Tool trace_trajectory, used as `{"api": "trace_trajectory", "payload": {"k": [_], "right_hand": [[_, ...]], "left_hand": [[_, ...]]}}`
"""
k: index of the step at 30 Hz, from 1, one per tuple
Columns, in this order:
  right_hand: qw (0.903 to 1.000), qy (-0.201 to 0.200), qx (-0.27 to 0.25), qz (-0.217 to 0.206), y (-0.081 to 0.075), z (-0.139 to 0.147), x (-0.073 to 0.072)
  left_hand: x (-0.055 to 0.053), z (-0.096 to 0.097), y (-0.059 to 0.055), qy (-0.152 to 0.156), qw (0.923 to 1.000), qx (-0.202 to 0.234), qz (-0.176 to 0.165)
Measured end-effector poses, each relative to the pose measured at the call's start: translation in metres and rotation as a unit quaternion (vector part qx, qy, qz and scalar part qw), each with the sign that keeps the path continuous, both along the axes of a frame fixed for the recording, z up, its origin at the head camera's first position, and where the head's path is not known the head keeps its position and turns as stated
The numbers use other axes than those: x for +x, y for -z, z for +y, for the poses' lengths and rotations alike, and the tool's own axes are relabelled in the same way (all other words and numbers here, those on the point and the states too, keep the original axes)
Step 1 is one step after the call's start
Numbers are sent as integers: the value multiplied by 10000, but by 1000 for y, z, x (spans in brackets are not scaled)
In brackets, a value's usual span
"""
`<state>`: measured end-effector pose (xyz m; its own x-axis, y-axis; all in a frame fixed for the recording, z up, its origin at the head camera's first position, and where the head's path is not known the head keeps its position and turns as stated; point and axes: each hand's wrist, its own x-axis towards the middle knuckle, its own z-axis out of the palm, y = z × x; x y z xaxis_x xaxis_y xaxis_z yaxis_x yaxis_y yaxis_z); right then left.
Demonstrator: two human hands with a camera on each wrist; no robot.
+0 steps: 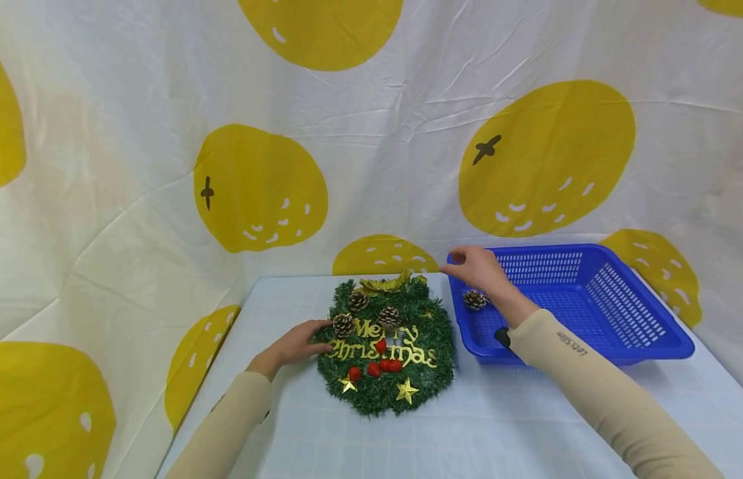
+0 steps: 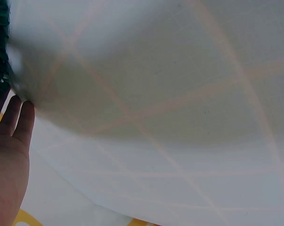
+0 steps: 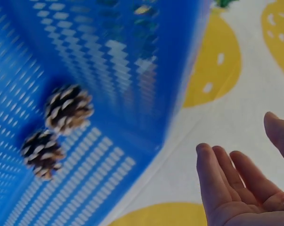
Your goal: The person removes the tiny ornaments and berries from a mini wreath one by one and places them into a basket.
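Observation:
A green tinsel wreath (image 1: 371,399) lies flat on the table, with gold "Merry Christmas" lettering, red berries, gold stars, a gold bow and several pine cones (image 1: 389,317) on it. My left hand (image 1: 302,341) touches the wreath's left edge with extended fingers. My right hand (image 1: 477,269) is raised over the left rim of a blue basket (image 1: 646,356), thumb and fingers apart and holding nothing in the right wrist view. Two pine cones (image 3: 68,109) lie inside the basket; in the head view one pine cone (image 1: 475,300) shows beside the right wrist.
A pale checked cloth (image 1: 371,446) covers the table. Behind and to the left hangs a white curtain (image 1: 395,179) printed with yellow fruit. The basket stands at the right, close to the curtain, with a narrow gap between it and the wreath.

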<state>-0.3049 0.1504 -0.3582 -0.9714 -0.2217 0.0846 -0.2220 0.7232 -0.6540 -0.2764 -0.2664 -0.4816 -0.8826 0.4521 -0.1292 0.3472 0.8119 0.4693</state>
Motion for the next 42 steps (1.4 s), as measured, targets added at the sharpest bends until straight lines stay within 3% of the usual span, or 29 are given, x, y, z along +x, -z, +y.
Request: {"api": "trace_trajectory", "payload": {"k": [10,15,27,42], "right_hand": [[9954,-45,-947,-154,-12,-30,17],[9921,-85,-1231,-242,-9,-42,22],[9897,-194,-1369,-382,13,-75,30],[9948,-198,-874,-481,58,-98,33]], "left_hand": [[0,-1,3,-23,10000,35,0],[0,-2,4,-36,9999,100,-35],[1,-1,3,-56,10000,81,7],[1,-2,4,-11,9999,125,38]]}}
